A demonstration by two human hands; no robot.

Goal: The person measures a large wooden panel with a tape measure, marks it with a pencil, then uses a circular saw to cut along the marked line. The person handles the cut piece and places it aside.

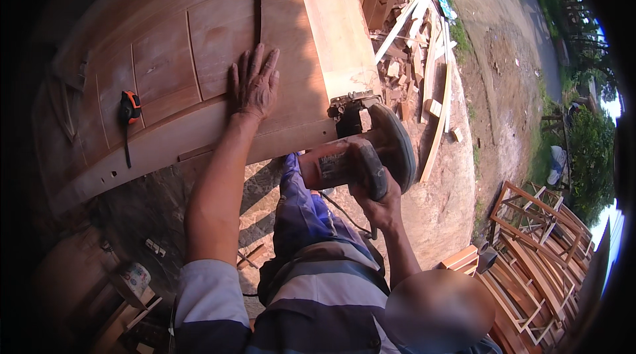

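Note:
A large wooden panel door (162, 66) lies flat in front of me, a wide pale board (286, 29) running along its right part. My left hand (254, 88) rests palm down at the board's edge, fingers spread, holding nothing. My right hand (381, 200) is wrapped round the handle of a dark circular saw (392, 135). The saw's base plate meets the door's near right corner; its blade is hidden. On the door's left part sits an orange and black tape measure (131, 107).
Wood offcuts and long strips (424, 56) litter the ground right of the door. Wooden frames (530, 248) are stacked at the lower right. A power cord (344, 211) hangs below the saw. At the lower left stands a small round container (136, 276).

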